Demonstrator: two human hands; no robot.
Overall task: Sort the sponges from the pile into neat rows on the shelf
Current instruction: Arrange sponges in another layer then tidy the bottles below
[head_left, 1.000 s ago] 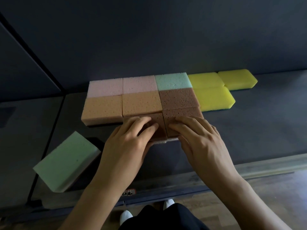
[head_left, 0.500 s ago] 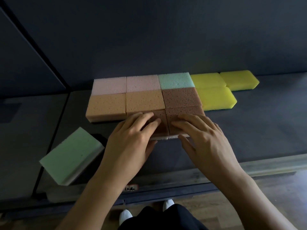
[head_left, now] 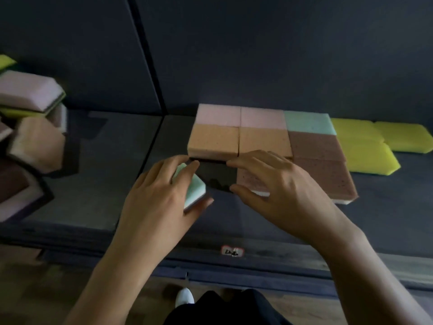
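Note:
On the dark shelf (head_left: 386, 207) sponges lie in rows: two pink (head_left: 219, 113) and a teal one (head_left: 307, 121) at the back, two orange (head_left: 213, 141) and a brown one (head_left: 314, 145) in the middle, two brown in front. My left hand (head_left: 159, 202) grips a green sponge (head_left: 193, 184), tilted, just left of a dark gap in the front row. My right hand (head_left: 285, 188) lies over the left front brown sponge (head_left: 246, 179), its index finger and thumb spanning that sponge's left end.
The loose sponge pile (head_left: 35, 137) sits at the far left beyond a vertical divider (head_left: 150, 66). Three yellow sponges (head_left: 367, 156) lie right of the rows. A small label (head_left: 232, 251) marks the shelf's front edge. My shoe and wooden floor show below.
My left hand left the brown sponges, took up the green sponge from the shelf's left and brought it to the front row. The view swung left, revealing the pile.

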